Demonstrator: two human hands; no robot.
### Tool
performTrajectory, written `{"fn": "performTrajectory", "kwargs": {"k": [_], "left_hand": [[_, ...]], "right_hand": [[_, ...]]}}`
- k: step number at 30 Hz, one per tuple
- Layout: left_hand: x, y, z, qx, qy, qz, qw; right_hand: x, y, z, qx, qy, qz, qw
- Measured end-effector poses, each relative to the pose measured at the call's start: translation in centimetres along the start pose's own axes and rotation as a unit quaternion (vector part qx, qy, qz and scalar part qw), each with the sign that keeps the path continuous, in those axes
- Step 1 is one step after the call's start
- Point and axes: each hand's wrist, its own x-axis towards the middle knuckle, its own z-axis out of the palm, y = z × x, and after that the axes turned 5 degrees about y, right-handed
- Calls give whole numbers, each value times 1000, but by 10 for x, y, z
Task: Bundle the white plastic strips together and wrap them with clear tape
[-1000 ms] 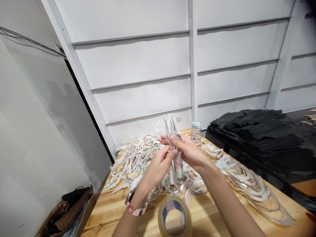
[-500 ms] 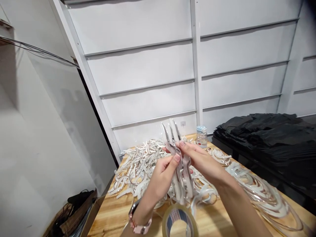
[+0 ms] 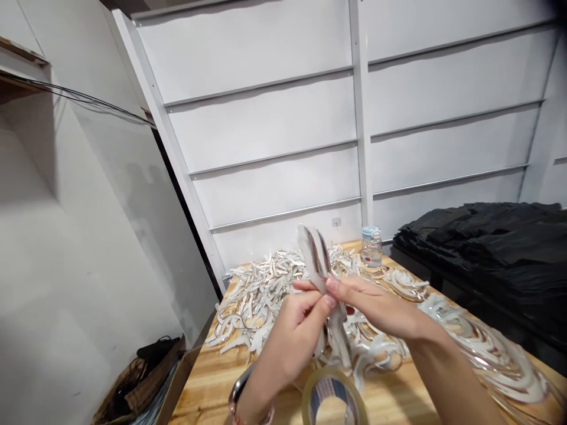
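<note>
Several curved white strips with shiny silver edges (image 3: 340,339) stand upright in a thin stack between my hands, above the table. My left hand (image 3: 295,324) is closed on the stack from the left, thumb pressed to its middle. From the right, my right hand (image 3: 370,301) pinches the same strips just above the left thumb. Their upper ends point up and away from me. A large heap of similar strips (image 3: 266,295) lies behind my hands. Just below them, a roll of clear tape (image 3: 312,401) sits near the front.
The wooden table (image 3: 199,381) carries layered rows of curved strips (image 3: 487,354) on the right. A lidded clear jar (image 3: 371,251) stands at the back. Beyond the right edge is a black stacked pile (image 3: 482,248). An open cardboard box (image 3: 177,378) sits low on the left.
The strips, fanned apart before, are now closer together and turned more edge-on, their tops slightly lower. Both hands have kept hold. The view has shifted a little to the left.
</note>
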Motion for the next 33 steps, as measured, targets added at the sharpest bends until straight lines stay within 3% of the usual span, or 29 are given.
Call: {"fn": "performTrajectory", "kwargs": {"k": [3, 8, 12, 15, 18, 24, 28, 33], "left_hand": [[-1, 4, 2, 40, 81, 34, 995], [-1, 6, 3, 37, 125, 68, 989], [-3, 5, 0, -41, 278, 55, 958], [-4, 5, 0, -89, 262, 34, 960], [-1, 4, 5, -40, 261, 60, 963], [4, 2, 6, -17, 250, 34, 968], [1, 8, -1, 1, 243, 32, 970], [-3, 11, -4, -10, 226, 22, 974]], "right_hand": [[4, 0, 8, 54, 63, -38, 996], [9, 0, 18, 74, 116, -77, 988], [11, 2, 16, 77, 153, -98, 980], [12, 3, 16, 191, 161, -42, 967], [11, 2, 27, 330, 143, 2, 933], [14, 4, 62, 423, 197, -33, 884], [12, 4, 69, 428, 198, -30, 881], [7, 1, 60, 404, 116, -45, 906]]}}
